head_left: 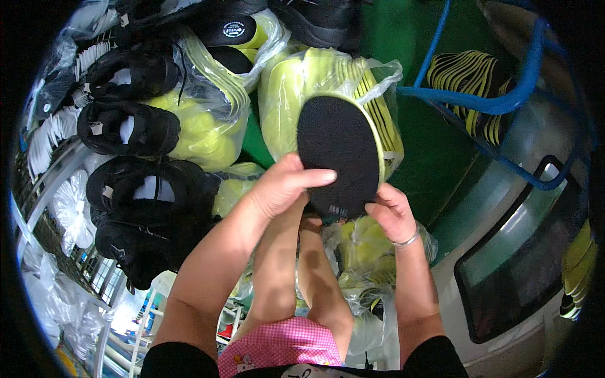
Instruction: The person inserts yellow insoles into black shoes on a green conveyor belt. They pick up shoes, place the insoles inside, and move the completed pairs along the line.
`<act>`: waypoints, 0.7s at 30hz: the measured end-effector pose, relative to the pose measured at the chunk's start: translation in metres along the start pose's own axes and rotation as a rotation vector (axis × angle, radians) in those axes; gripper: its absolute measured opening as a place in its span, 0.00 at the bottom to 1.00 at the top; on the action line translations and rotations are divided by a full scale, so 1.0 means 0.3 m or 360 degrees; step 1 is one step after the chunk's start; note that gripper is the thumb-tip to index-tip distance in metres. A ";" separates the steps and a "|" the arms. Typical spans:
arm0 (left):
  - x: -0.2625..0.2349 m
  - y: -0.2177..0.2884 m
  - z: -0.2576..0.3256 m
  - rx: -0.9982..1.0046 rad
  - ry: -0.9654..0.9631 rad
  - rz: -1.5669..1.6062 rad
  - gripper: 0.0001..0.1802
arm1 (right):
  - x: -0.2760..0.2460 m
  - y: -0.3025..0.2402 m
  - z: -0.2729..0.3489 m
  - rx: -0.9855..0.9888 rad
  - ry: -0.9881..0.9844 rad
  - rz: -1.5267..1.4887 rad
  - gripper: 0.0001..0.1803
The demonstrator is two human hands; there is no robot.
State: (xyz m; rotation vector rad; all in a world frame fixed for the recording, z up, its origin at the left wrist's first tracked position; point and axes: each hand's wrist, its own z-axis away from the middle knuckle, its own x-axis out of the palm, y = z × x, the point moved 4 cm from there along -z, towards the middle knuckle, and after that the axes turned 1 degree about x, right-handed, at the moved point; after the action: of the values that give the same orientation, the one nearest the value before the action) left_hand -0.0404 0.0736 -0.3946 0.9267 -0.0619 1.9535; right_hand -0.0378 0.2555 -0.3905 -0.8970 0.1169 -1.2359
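A shoe insole point(340, 145), black on its face with a pale yellow-green edge, is held up in front of me. My left hand point(283, 186) grips its left side, thumb laid across the black face and the other fingers hidden behind. At the lower right edge, my right hand point(392, 214) pinches the insole between thumb and fingers; a bracelet circles that wrist. Right behind it stands a clear plastic bag point(283, 94) packed with yellow-green insoles.
Several black shoes point(129, 129) line the left, beside another bag of yellow-green insoles point(205, 138). More bagged insoles point(365, 242) lie below my hands. At the right, a blue metal frame point(498, 104) stands by stacked insoles point(463, 69) and a pale machine with a dark panel point(520, 271).
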 end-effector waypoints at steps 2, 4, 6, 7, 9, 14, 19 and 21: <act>-0.085 -0.005 0.015 -0.0117 0.0030 -0.0152 0.25 | -0.039 0.033 -0.068 -0.0066 -0.0071 -0.0079 0.15; -0.131 0.000 0.021 -0.0008 0.0184 -0.0380 0.28 | -0.074 0.077 -0.192 -0.0113 0.0256 0.0249 0.15; -0.192 0.016 0.043 0.0184 0.0419 -0.0171 0.34 | -0.109 0.151 -0.321 -0.0092 0.0465 0.0524 0.15; -0.185 0.037 0.046 0.0389 0.0484 0.0321 0.38 | -0.112 0.170 -0.381 -0.0218 0.0458 0.0591 0.15; -0.191 0.095 0.065 0.0577 0.0510 0.0481 0.29 | -0.049 0.144 -0.472 -0.0075 0.0176 0.0884 0.14; -0.231 0.183 0.081 0.0795 0.0356 0.0298 0.11 | -0.013 0.176 -0.584 0.0336 0.0070 0.0930 0.17; -0.285 0.099 0.103 0.0567 0.0524 0.0395 0.18 | 0.005 0.227 -0.601 -0.0232 0.0293 0.1173 0.15; -0.241 0.044 0.104 0.0471 0.0696 0.0401 0.34 | -0.005 0.265 -0.608 -0.0103 0.0288 0.0966 0.14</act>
State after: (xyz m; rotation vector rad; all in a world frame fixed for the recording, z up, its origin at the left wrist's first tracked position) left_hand -0.0128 0.0011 -0.4134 0.6781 0.3887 2.4057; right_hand -0.0744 0.1642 -0.5635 -0.7267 0.5367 -0.7424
